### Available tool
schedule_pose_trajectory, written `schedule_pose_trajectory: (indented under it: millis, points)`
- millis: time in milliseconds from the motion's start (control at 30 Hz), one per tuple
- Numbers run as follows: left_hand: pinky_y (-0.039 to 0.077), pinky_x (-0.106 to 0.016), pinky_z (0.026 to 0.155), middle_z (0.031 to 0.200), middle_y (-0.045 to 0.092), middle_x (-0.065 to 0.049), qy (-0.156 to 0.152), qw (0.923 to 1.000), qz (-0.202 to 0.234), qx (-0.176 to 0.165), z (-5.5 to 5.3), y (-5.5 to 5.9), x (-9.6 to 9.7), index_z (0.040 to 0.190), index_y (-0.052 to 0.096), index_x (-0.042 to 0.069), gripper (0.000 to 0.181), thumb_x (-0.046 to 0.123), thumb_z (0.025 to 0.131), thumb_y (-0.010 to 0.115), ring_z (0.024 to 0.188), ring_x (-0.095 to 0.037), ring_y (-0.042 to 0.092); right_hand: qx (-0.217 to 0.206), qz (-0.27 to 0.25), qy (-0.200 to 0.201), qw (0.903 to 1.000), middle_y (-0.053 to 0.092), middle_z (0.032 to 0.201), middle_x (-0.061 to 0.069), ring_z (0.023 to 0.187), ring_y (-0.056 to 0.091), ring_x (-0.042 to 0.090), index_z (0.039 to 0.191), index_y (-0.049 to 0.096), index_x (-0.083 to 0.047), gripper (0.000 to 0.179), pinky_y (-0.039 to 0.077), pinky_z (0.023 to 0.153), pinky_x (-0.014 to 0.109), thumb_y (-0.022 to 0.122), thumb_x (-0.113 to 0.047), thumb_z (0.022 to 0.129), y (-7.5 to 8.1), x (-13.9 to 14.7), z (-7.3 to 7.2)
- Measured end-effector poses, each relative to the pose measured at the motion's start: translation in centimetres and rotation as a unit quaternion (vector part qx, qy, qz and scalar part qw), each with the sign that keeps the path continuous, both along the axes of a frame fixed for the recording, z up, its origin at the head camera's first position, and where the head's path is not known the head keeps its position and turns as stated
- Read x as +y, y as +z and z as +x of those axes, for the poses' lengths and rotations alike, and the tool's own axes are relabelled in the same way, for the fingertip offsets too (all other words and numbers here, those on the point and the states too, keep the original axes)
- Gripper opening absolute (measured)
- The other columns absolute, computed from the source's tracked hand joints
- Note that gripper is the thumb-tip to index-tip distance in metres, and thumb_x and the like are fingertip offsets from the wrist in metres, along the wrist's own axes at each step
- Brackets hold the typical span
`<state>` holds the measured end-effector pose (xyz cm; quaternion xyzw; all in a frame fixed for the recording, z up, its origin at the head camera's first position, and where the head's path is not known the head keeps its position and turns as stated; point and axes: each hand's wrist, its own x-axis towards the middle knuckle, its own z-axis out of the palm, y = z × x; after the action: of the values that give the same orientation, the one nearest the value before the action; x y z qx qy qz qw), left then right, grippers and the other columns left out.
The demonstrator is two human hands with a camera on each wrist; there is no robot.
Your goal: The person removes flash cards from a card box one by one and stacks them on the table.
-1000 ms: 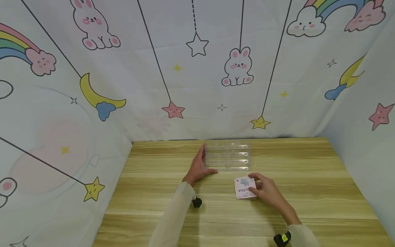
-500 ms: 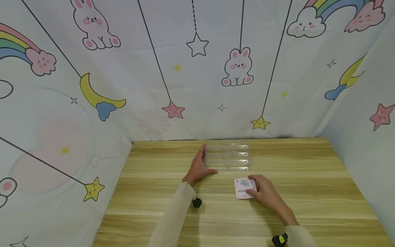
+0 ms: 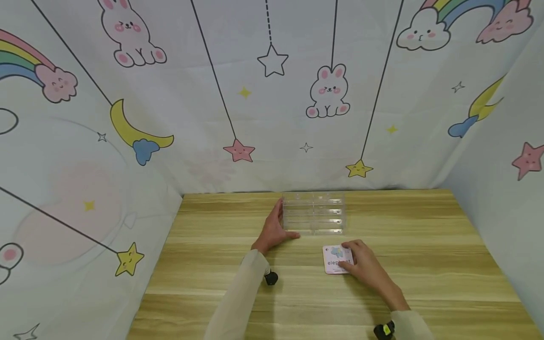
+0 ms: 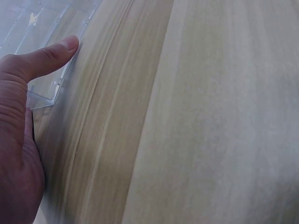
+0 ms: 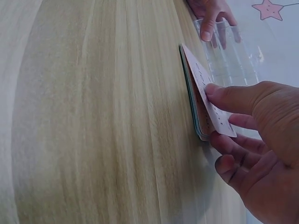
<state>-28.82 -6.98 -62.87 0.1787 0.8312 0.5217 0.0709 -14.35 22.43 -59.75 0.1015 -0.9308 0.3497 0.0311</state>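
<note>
A clear plastic rack with rows of compartments stands at the back of the table. My left hand grips its left end, thumb along the front edge and fingers at the side. In front of the rack lies a small stack of cards. The top one, a pink-edged elephant card, carries a drawing and the printed word. My right hand pinches this card by its right side, thumb on the face. In the right wrist view its near edge is lifted off the stack.
The wood-grain table reaches back to a white cloth printed with rabbits, stars and clouds. More cloth hangs at both sides. A black wrist camera sits on the left wrist, another on the right.
My right hand has shifted slightly left, with its thumb farther onto the elephant card. The left hand and the rack have stayed in place.
</note>
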Motion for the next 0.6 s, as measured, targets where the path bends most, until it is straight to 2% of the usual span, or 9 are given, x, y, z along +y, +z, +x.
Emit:
schedule_pose_trajectory:
  millis: [200, 433, 600]
  points:
    - [0.030, -0.030, 0.122, 0.172, 0.017, -0.005, -0.001, 1.0000, 0.002, 0.005, -0.09, -0.09, 0.00, 0.168, 0.007, 0.019, 0.135, 0.017, 0.070, 0.099, 0.155, -0.021, 0.026, 0.014, 0.021, 0.002, 0.9997, 0.063, 0.118, 0.018, 0.092, 0.058, 0.023, 0.125, 0.067, 0.006, 0.050, 0.053, 0.079, 0.042, 0.088, -0.012, 0.084, -0.37, -0.07, 0.06]
    - [0.030, -0.032, 0.123, 0.172, 0.017, -0.006, -0.001, 1.0000, 0.002, 0.005, -0.06, 0.04, 0.02, 0.168, 0.007, 0.020, 0.134, 0.016, 0.071, 0.099, 0.155, -0.022, 0.026, 0.027, 0.024, 0.003, 0.9994, 0.063, 0.118, 0.018, 0.101, 0.063, 0.030, 0.124, 0.067, 0.006, 0.050, 0.055, 0.087, 0.051, 0.088, -0.012, 0.084, -0.54, -0.22, 0.10]
    - [0.030, -0.032, 0.123, 0.172, 0.017, -0.007, -0.001, 1.0000, 0.001, 0.007, 0.00, 0.07, 0.03, 0.168, 0.007, 0.019, 0.134, 0.017, 0.071, 0.099, 0.155, -0.023, 0.026, 0.013, 0.028, 0.004, 0.9995, 0.062, 0.120, 0.017, 0.095, 0.060, 0.024, 0.126, 0.066, 0.007, 0.050, 0.054, 0.080, 0.043, 0.087, -0.014, 0.085, -0.75, -0.15, 0.13]
